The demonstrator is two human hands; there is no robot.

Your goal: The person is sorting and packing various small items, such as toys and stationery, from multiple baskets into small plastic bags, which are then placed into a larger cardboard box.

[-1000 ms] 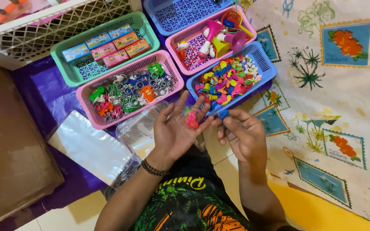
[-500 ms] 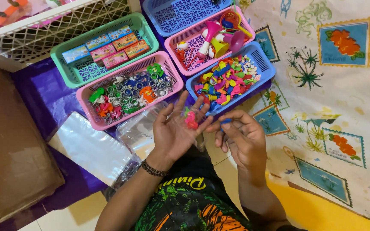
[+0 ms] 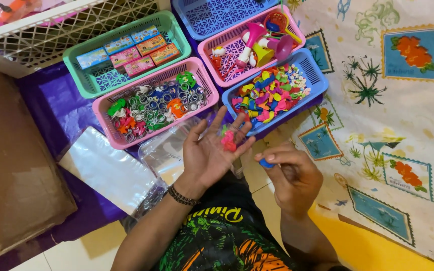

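Note:
My left hand (image 3: pixel 211 153) is held palm up with the fingers spread. A few small pink, red and green toy pieces (image 3: pixel 228 139) rest on its fingers. My right hand (image 3: pixel 292 175) sits lower right of it, its thumb and fingers pinching a small blue piece (image 3: pixel 265 162). Just beyond both hands stands a blue basket (image 3: pixel 313 75) full of small colourful pieces (image 3: pixel 268 93). A pink basket (image 3: pixel 107 135) of rings and small toys lies to the left of it.
A green basket (image 3: pixel 79 75) holds small boxes, another pink basket (image 3: pixel 212 52) holds toy horns, and a blue basket (image 3: pixel 212 15) stands behind. Clear plastic bags (image 3: pixel 111 173) lie on purple cloth. A cardboard box (image 3: pixel 11 165) is at left, a patterned cloth (image 3: pixel 393 115) at right.
My right hand has drawn back down and to the right, away from the left palm, with the blue piece still pinched. The left hand stays open with the pieces on it.

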